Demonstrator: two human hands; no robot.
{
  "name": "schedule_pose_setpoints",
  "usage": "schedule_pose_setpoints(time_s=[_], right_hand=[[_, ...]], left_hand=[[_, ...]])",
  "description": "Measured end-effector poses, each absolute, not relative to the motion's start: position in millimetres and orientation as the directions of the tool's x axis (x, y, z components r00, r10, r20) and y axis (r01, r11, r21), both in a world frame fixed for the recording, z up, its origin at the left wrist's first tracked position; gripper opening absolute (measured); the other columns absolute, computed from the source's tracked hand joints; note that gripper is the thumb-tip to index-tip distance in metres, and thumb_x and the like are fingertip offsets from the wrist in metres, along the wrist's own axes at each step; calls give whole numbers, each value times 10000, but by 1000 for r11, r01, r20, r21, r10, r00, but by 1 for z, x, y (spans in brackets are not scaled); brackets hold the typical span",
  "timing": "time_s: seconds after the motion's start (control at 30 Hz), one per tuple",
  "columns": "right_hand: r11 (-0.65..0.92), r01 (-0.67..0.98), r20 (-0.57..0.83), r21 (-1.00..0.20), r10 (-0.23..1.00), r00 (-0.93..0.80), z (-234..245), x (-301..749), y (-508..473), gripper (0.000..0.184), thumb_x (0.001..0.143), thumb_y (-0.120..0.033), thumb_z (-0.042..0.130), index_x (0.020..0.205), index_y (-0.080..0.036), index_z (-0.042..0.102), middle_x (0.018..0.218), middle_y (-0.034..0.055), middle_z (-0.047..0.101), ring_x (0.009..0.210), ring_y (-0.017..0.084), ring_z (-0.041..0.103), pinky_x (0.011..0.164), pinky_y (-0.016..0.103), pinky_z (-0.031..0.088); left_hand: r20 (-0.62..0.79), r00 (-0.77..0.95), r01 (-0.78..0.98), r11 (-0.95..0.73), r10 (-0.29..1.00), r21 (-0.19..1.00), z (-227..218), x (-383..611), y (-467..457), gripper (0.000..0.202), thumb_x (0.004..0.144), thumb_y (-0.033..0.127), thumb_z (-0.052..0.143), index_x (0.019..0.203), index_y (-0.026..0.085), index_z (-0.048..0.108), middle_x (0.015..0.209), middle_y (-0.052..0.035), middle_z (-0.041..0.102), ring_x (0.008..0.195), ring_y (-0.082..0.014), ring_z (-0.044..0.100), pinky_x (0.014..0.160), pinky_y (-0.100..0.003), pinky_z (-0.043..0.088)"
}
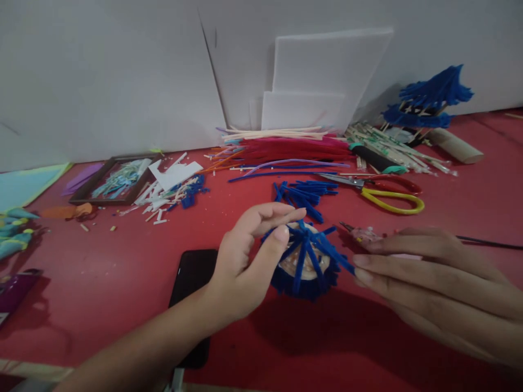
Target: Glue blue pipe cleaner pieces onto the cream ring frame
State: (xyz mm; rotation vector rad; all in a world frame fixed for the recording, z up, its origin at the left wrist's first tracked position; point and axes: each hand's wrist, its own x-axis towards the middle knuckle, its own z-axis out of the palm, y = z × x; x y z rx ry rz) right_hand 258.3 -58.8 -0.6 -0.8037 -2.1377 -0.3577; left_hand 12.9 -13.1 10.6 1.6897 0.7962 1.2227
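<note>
The blue craft piece (301, 261) sits between the two hands over the red tabletop (134, 272); whether it rests there or is held slightly above is hard to tell. Fuzzy blue strips fan down from its peak (304, 234) towards a thick blue rim (304, 290), with pale material showing in the gaps.

The left hand (291, 222) curls round the peak from the craft piece's left side, thumb and fingers near one another; I cannot tell how firmly they close on it. The right hand (356, 269), at the craft piece's right, pinches the lower end of one blue strip (338, 257) between fingertips.

For this step, a light, steady hold at the peak should serve best, with the strip drawn straight and just taut, spaced evenly from its neighbours. Too hard a pull could tilt the craft piece or loosen the peak.

Just behind the craft piece lie short blue cuttings (306, 193); behind and to its right, scissors (362, 185). Right of it, partly covered by the right hand, is what looks like a glue gun (365, 235), its nozzle worth keeping fingers away from. A black phone (191, 280) lies to its left.
</note>
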Motion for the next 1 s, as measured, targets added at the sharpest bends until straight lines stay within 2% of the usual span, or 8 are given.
schedule_pose_setpoints(time_s=[0.1, 0.27, 0.37, 0.5, 0.73, 1.0], right_hand=[[779, 624, 770, 59, 363, -526, 3, 258, -51, 209, 921, -38, 681, 1034, -208, 724, 926, 2, 810, 919, 166, 744, 770, 322, 667], [771, 635, 771, 54, 371, -517, 0, 254, -46, 223, 927, -13, 660, 994, -214, 730, 907, -7, 812, 845, 166, 761, 664, 328, 659], [772, 632, 775, 63, 361, -518, -1, 253, -46, 230, 902, -12, 697, 1004, -215, 735, 916, -13, 814, 849, 168, 765, 675, 332, 665], [789, 612, 772, 52, 357, -525, -4, 256, -43, 206, 899, -52, 721, 1023, -216, 745, 946, 2, 819, 886, 184, 767, 710, 354, 668], [796, 603, 762, 57, 355, -542, -6, 258, -41, 224, 901, -76, 727, 1058, -233, 747, 952, -2, 812, 951, 191, 748, 774, 357, 660], [795, 605, 774, 47, 354, -525, -8, 257, -40, 209, 868, -91, 770, 991, -259, 744, 900, -15, 800, 913, 197, 745, 752, 361, 654]], left_hand=[[451, 317, -68, -454, 834, 888, -3, 14, -18, 224, 1069, 275, 559, 1268, 213, 640, 1335, -122, 769, 1254, -238, 744, 1085, -381, 623], [550, 309, -162, -527, 776, 834, -13, 16, -19, 266, 1054, 218, 561, 1311, 209, 625, 1366, -128, 750, 1270, -229, 734, 1115, -368, 604], [557, 299, -170, -531, 775, 830, -15, 17, -19, 273, 1052, 184, 562, 1321, 220, 592, 1369, -120, 748, 1284, -213, 725, 1129, -352, 592], [559, 313, -176, -532, 768, 829, -16, 17, -20, 270, 1063, 169, 540, 1328, 220, 560, 1379, -131, 740, 1314, -223, 707, 1137, -384, 589], [521, 328, -164, -496, 788, 853, -18, 15, -22, 313, 1064, 189, 547, 1366, 253, 599, 1436, -108, 712, 1319, -227, 703, 1148, -356, 582], [534, 325, -141, -519, 780, 843, -19, 14, -21, 347, 1055, 180, 553, 1393, 236, 608, 1426, -120, 717, 1328, -249, 696, 1160, -396, 586]])
